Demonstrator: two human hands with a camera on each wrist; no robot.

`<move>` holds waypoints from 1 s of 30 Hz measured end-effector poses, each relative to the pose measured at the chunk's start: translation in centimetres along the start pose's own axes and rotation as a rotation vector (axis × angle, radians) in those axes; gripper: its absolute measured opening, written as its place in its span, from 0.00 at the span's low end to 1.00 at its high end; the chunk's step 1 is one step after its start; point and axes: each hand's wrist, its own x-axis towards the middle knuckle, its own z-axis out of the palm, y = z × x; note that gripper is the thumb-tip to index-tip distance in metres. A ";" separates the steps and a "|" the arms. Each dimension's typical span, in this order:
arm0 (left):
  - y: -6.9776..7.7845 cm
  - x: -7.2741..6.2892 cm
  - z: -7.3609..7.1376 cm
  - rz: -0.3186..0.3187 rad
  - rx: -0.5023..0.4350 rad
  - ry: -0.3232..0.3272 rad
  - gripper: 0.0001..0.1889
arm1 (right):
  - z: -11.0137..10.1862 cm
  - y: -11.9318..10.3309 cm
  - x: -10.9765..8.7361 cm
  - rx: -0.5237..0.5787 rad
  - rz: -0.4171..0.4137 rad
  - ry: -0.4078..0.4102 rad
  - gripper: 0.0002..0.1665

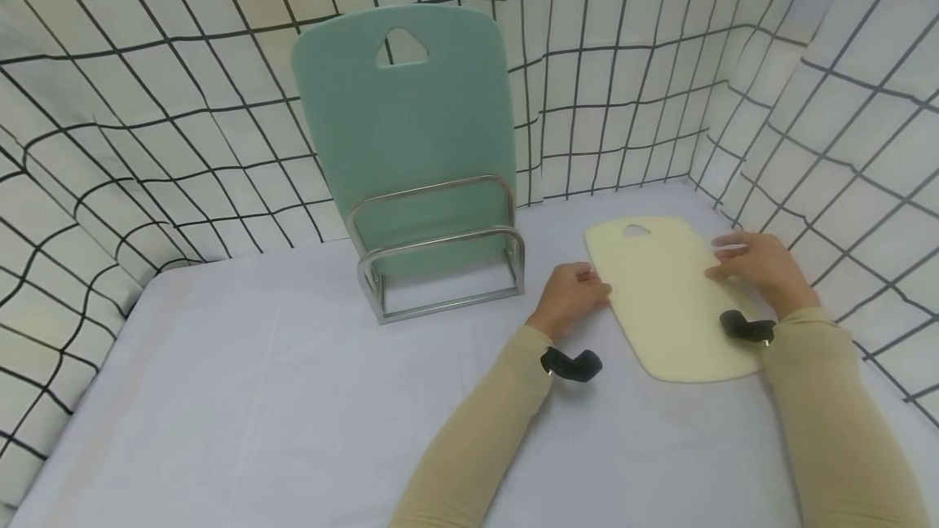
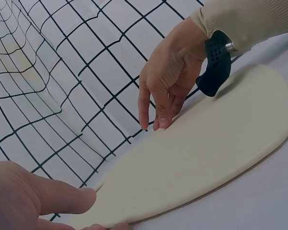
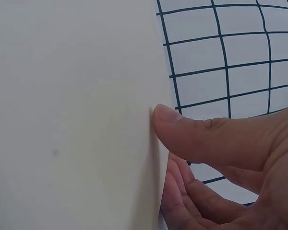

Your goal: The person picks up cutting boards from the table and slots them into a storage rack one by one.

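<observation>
A cream cutting board (image 1: 671, 300) lies on the white cloth at the right, with its handle hole toward the back. My left hand (image 1: 572, 297) is at its left edge; in the left wrist view the thumb (image 2: 69, 197) overlaps the board's end and the fingertips meet its rim. At the right edge, my right hand (image 1: 763, 267) pinches the board, thumb (image 3: 182, 134) on the top face and curled fingers partly hidden behind the edge. Left of both hands, a green cutting board (image 1: 411, 121) stands upright in a metal rack (image 1: 443, 244).
A white cloth (image 1: 220, 398) covers the tabletop. Behind it and along the sides hang white walls with a dark grid pattern (image 1: 616, 88); the right one rises close beside my right hand. Each wrist carries a black strap-mounted piece (image 1: 572, 365).
</observation>
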 end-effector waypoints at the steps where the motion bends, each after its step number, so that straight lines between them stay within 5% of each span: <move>1: 0.0 0.0 0.0 0.002 0.011 0.002 0.26 | 0.0 0.0 0.0 -0.001 0.001 0.004 0.48; 9: 0.1 -0.1 0.0 0.000 0.030 0.039 0.31 | 0.1 -0.3 -0.1 0.014 0.003 0.022 0.47; 18: 0.0 0.6 0.2 -0.060 -0.273 0.007 0.30 | -0.1 0.1 0.0 -0.007 0.069 0.023 0.47; 30: 0.0 0.7 0.1 -0.068 -0.282 0.018 0.26 | -0.3 0.5 -0.1 0.030 0.133 0.053 0.47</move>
